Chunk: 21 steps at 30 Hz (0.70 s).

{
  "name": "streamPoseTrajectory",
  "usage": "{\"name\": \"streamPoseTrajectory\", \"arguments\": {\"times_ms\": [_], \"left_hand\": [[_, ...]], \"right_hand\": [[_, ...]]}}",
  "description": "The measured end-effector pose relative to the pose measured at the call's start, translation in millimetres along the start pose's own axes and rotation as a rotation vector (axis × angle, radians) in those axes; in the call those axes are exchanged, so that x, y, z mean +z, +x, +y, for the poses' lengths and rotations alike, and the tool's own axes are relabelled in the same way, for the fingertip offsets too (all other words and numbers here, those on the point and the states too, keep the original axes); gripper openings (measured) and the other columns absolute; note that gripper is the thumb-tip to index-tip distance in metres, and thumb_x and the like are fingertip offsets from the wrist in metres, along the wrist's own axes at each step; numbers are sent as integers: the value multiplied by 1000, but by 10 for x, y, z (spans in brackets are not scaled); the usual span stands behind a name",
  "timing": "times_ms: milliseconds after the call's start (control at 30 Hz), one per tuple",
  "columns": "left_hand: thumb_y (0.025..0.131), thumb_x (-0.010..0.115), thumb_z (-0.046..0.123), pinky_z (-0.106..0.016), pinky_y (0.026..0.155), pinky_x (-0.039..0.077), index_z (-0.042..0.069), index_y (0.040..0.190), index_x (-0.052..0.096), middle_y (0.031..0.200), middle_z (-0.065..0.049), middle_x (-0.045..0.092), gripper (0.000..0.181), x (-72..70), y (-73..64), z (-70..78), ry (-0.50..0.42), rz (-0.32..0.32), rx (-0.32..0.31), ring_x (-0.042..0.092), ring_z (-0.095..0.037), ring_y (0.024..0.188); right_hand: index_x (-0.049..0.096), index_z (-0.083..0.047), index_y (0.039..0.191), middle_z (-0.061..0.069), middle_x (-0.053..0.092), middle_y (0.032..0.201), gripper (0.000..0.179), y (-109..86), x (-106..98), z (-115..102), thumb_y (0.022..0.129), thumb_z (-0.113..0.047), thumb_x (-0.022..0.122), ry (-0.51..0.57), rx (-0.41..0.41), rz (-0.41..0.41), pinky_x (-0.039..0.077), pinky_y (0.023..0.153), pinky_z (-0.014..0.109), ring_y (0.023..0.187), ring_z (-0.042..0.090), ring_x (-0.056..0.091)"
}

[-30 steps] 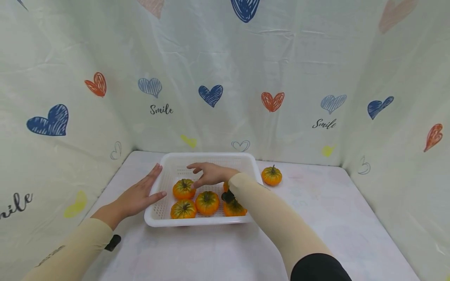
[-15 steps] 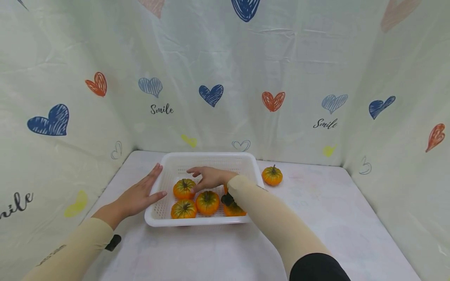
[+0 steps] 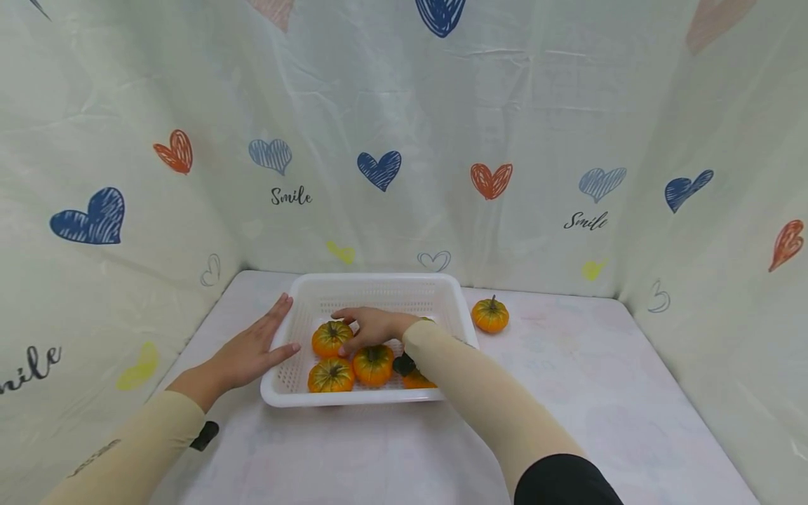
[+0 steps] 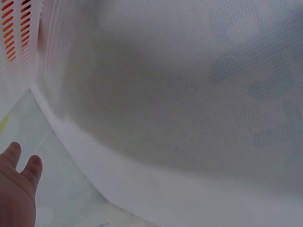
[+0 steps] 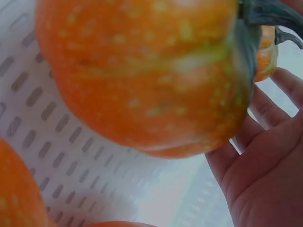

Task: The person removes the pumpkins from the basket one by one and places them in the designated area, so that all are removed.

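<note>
1. Spanning the back-left pumpkin (image 3: 330, 340) with the right hand (image 3: 374, 325), inside a white perforated plastic basket (image 3: 353, 400); arched fingers at its far edge, thumb at its right side.
2. Seen in the right wrist view with spread, slightly bent fingers. Cannot tell: loose contact or firm grip.
3. Laying the left hand (image 3: 246, 351) wide along the basket's left side, with straight fingers near the far end and thumb over the rim.
4. Located the back-left pumpkin on the basket floor, directly behind the front-left pumpkin (image 3: 331, 376) and just beside the middle pumpkin (image 3: 373, 370).
5. Noted at the basket's near right, partly hidden under the right forearm: the front-right pumpkin (image 3: 418, 381).
6. Found outside, upright on the white-covered table (image 3: 568, 393), near the basket's right wall: a lone pumpkin (image 3: 490, 316) with stem up.
7. Recorded in the right wrist view: a blurred close-up pumpkin (image 5: 142, 80) with dark stem (image 5: 272, 13) toward upper right. Cannot tell which of those in the basket.
8. Recorded in the left wrist view: slotted basket wall at upper left, with orange behind the slots.
9. Logged as backdrop: pale curtain (image 3: 404, 91) printed with hearts and "Smile".
</note>
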<state>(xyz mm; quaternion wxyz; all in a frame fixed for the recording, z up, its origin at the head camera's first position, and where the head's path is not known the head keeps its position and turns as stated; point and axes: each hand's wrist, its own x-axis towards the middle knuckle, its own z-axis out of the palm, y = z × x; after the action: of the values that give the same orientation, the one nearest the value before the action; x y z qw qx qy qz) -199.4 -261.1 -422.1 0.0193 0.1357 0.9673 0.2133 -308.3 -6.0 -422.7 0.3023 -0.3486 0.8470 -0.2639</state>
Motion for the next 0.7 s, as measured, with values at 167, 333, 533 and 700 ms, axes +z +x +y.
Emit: {"name": "streamPoseTrajectory", "arguments": {"times_ms": [167, 333, 533, 700], "left_hand": [[99, 54, 47, -64, 110, 27, 7, 160, 5, 166, -17, 3, 89, -12, -6, 22, -2, -1, 1, 21, -46, 145], [98, 55, 47, -64, 110, 27, 7, 160, 5, 166, -17, 4, 89, -9, -7, 17, 6, 4, -1, 21, -46, 145], [98, 54, 50, -64, 110, 28, 7, 160, 5, 166, -17, 4, 89, -5, -2, 15, 11, 6, 0, 22, -46, 145], [98, 53, 51, -65, 109, 28, 8, 161, 5, 166, -16, 4, 90, -18, -12, 24, 6, 5, -6, 22, -46, 145]], "right_hand": [[40, -25, 153, 4, 46, 150, 77, 12, 23, -8, 88, -36, 78, -4, 16, 2, 34, 113, 41, 131, 19, 46], [39, -25, 153, 3, 45, 151, 77, 34, 21, -31, 87, -34, 78, -3, 9, -8, 33, 114, 40, 132, 18, 45], [41, -25, 153, 3, 47, 149, 77, 79, 28, -22, 87, -34, 79, 2, 9, -10, 33, 114, 39, 130, 17, 46], [41, -27, 152, 4, 48, 147, 77, 99, 30, -15, 86, -32, 80, 11, 15, -12, 37, 111, 39, 128, 17, 48]]}}
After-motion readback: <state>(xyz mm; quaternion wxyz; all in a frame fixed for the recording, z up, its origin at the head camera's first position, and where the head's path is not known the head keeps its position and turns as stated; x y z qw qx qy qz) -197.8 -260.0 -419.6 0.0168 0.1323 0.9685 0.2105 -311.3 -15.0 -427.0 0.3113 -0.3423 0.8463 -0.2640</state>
